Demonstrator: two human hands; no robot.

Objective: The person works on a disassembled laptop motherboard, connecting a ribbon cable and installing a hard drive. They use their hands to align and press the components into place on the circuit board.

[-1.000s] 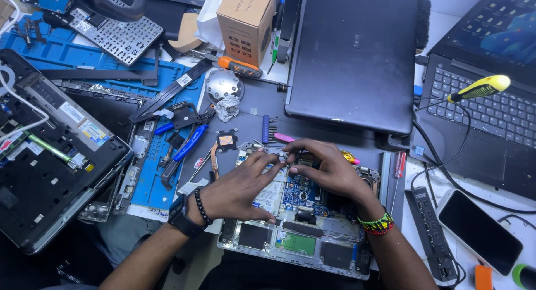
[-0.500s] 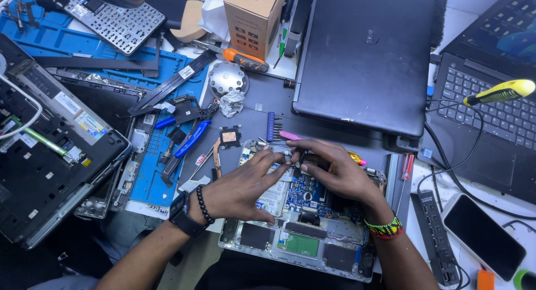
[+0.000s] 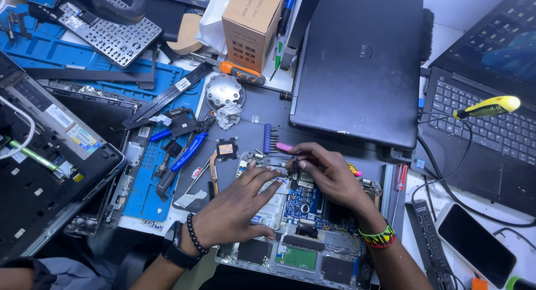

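Note:
An opened laptop base [image 3: 304, 256] lies in front of me with its blue circuit board [image 3: 301, 203] bare. My left hand [image 3: 237, 209] rests flat on a silver drive-like part at the board's left, fingers spread. My right hand [image 3: 329, 175] is bent over the board's top edge, its fingertips pinched together on a small part there. What they pinch is too small to tell. A watch and bead bracelet sit on my left wrist, a coloured bead band on my right.
A closed black laptop [image 3: 360, 61] lies just behind the hands, an open one [image 3: 491, 128] with a yellow-handled screwdriver [image 3: 488, 107] at right. A phone [image 3: 474, 244], blue pliers [image 3: 181, 158], a cardboard box [image 3: 251, 24], a loose keyboard [image 3: 111, 36] and another opened laptop [image 3: 44, 172] crowd the desk.
Both hands stay on the opened laptop base. My right fingertips have drawn closer together at the board's top edge. The view has shifted slightly.

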